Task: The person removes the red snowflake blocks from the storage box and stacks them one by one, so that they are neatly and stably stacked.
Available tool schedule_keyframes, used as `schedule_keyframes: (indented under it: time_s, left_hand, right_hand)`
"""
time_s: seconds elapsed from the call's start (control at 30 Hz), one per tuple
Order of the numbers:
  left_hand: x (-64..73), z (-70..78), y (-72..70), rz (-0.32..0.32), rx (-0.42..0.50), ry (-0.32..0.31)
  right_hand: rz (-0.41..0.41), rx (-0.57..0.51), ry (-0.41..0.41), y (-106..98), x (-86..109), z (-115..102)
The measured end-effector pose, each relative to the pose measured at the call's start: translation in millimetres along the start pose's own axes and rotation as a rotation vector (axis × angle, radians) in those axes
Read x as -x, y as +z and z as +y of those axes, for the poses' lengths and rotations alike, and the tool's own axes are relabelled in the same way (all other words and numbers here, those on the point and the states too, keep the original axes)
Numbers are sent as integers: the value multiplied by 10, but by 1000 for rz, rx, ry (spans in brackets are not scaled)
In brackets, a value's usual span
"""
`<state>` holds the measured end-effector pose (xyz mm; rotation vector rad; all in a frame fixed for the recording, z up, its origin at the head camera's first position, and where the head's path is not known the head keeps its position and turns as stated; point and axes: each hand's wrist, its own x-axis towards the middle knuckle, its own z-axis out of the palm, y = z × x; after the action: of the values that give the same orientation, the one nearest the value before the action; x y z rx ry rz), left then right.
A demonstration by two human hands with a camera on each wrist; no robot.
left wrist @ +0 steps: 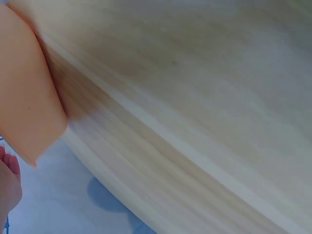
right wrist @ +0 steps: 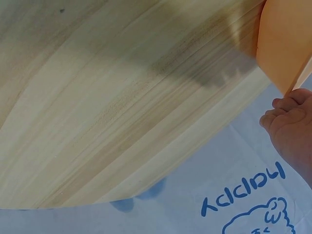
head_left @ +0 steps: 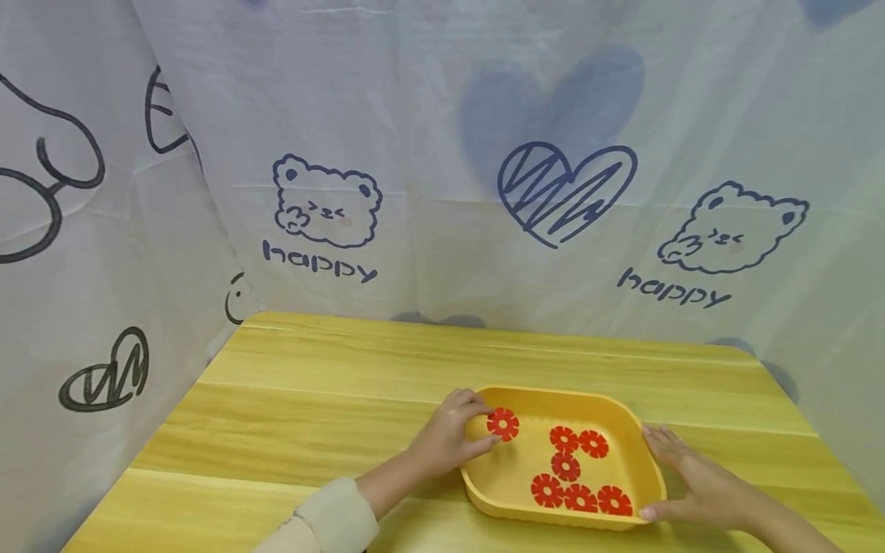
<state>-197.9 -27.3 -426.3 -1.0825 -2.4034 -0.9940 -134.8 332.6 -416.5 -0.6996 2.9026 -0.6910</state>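
Note:
A yellow tray [head_left: 553, 524] with rounded corners rests on the table. My left hand [head_left: 452, 434] reaches over its left rim, pinching a red snowflake-shaped disc [head_left: 512, 425] between thumb and fingertips above the tray floor. At the right end, my right hand [head_left: 705, 484] holds the tray, thumb on the front corner and fingers along the outer side. Several more red discs [head_left: 579, 498] lie inside, toward the right. Both wrist views catch just part of a hand beside the tray wall [left wrist: 29, 87]; the discs are out of sight there.
The wood-patterned table [head_left: 290, 415] extends around the tray on all sides. White cloth [head_left: 442, 246] printed with hearts, bears and the word "happy" hangs behind the table and along its left side.

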Motion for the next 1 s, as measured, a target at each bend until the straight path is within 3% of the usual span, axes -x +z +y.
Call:
schedule_keyframes:
  time_s: [0.47,1.0]
  left_hand:
    - [192,-82,-162,34,-48,66]
    - [379,-163,-309,75,-49,36]
  right_hand:
    - [-6,-6,10,-6,-11,-8]
    - [-4,-6,11,19,-1,18]
